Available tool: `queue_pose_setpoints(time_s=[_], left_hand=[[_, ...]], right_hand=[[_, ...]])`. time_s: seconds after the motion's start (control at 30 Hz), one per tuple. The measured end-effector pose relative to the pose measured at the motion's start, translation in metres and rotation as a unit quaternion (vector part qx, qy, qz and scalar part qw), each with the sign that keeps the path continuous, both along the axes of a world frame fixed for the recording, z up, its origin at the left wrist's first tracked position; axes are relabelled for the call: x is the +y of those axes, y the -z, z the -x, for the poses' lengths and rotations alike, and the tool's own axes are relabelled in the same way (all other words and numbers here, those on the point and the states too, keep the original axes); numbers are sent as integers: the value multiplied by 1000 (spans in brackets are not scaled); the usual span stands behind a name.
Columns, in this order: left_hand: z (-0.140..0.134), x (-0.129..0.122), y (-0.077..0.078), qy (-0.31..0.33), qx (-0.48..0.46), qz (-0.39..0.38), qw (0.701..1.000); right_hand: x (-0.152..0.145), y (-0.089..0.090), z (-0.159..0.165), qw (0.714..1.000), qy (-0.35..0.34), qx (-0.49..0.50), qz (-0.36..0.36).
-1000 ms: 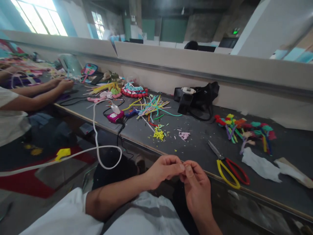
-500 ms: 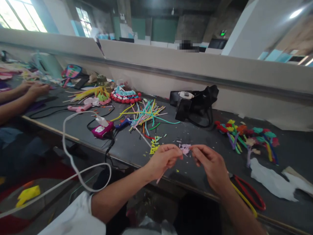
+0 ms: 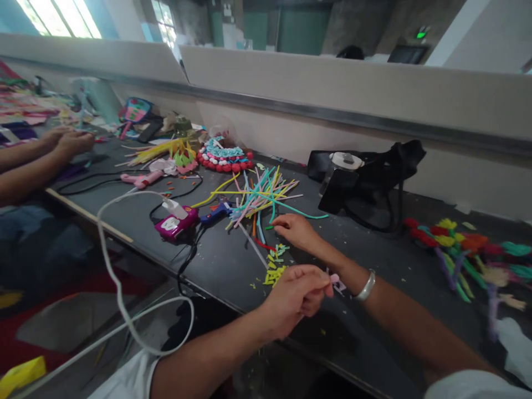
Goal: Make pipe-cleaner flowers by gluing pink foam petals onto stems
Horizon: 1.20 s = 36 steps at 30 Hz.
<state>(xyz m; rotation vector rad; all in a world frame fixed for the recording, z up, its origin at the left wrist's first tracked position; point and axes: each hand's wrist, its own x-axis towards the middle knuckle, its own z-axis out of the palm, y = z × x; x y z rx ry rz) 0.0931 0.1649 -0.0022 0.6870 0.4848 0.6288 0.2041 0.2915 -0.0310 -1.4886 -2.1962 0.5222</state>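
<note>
My left hand [image 3: 293,299] is closed in a pinch above the table's front edge. A thin pink strip [image 3: 334,279] shows at its fingertips, and the rest of it is mostly hidden by the hand. My right hand [image 3: 296,230], with a silver bracelet [image 3: 366,285] at the wrist, reaches past the left one. Its fingers are loosely spread beside a short green strip [image 3: 269,227], and I see nothing held in them. Behind it lies a loose heap of coloured strips [image 3: 266,191]. Small yellow cut pieces [image 3: 273,275] and pale green ones [image 3: 279,253] lie left of my hands.
A purple box [image 3: 177,223] with a white cable and a blue glue gun [image 3: 216,213] are at left. A black bag [image 3: 374,177] stands by the partition. Colourful pipe-cleaner flowers [image 3: 461,238] lie at right. Another person's hands [image 3: 68,143] work at far left.
My right hand has left its place beside the left hand and moved left and away from me, toward the strip heap. My left hand keeps its pinch. The camera view has shifted.
</note>
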Motion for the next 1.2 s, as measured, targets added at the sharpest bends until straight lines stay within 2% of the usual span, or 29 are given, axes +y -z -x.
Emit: queue_pose_setpoints(time_s=[0.1,0.2,0.37,0.5,0.77,1.03,1.2], left_hand=[[1,-1,-1,46,-15,4,999],[3,-2,-2,68,-31,-4,997],[6,0,1,45,-39,-12,998],[8,1,7,41,-58,-3,997],[8,3,10,46,-69,-4,997],[11,10,8,10,-99,-13,995],[12,7,1,46,-125,28,991]], right_hand=[[-4,-3,14,998,-46,-26,23],[-12,-6,23,995,-60,-61,44],[-18,-3,28,994,-43,-91,49],[-14,-1,29,997,-30,-58,36],[12,2,26,999,-4,35,-1],[43,-26,-1,994,27,107,20],[73,-37,24,995,39,86,-27]])
